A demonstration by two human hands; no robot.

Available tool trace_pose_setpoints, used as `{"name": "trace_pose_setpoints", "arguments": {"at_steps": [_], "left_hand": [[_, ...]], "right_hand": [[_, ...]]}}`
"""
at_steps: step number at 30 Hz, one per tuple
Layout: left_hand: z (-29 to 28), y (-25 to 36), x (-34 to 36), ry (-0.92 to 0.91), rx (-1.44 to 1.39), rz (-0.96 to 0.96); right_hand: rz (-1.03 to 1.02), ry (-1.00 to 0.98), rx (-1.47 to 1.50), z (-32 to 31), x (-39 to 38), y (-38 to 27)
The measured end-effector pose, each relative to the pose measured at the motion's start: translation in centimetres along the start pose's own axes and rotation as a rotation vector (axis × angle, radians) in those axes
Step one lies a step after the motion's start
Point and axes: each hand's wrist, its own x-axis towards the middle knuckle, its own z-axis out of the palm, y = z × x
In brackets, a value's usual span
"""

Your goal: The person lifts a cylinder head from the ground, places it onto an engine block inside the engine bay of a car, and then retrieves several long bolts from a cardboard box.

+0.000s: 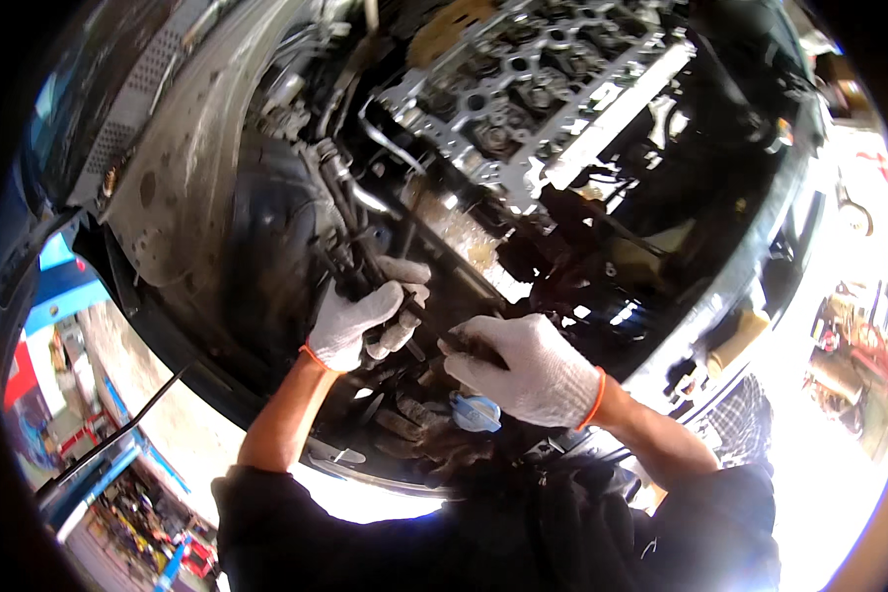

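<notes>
Both my hands wear white knit gloves with orange cuffs and work low inside an open engine bay. My left hand (353,318) is closed around a dark, slim part beside a bundle of black hoses (340,202); its exact kind is hidden by the fingers. To the right of it, my right hand (533,370) has thumb and fingers drawn together in a pinch, pointing toward the left hand. Whatever sits between those fingertips is dark and too small to name. Just below the right hand's fingers lies a blue cap (476,413).
An engine (503,104) with its top uncovered fills the far middle. A pale fender (183,168) curves along the left, and the front body edge (701,340) runs down the right. Dark, crumpled glove-like shapes (419,424) lie near me. Workshop clutter (138,523) stands at lower left.
</notes>
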Motion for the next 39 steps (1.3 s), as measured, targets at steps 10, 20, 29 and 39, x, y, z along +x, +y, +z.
{"name": "trace_pose_setpoints", "arguments": {"at_steps": [10, 20, 29, 39], "left_hand": [[16.3, -11.2, -7.1, 0.177, 0.24, 0.271], [20.2, -11.7, -11.4, 0.144, -0.232, 0.029], [10.8, 4.6, -7.1, 0.297, 0.716, 0.028], [-1.8, 8.0, 5.0, 0.204, 0.77, 0.036]], "right_hand": [[-0.221, 0.608, -0.372, 2.7, -16.6, -0.3], [-0.296, 0.598, -0.41, 1.4, -25.0, -3.3], [-0.284, 0.493, -0.471, -11.9, -14.9, -8.2], [-0.527, 0.354, -0.348, -17.7, 12.4, -2.3]]}}
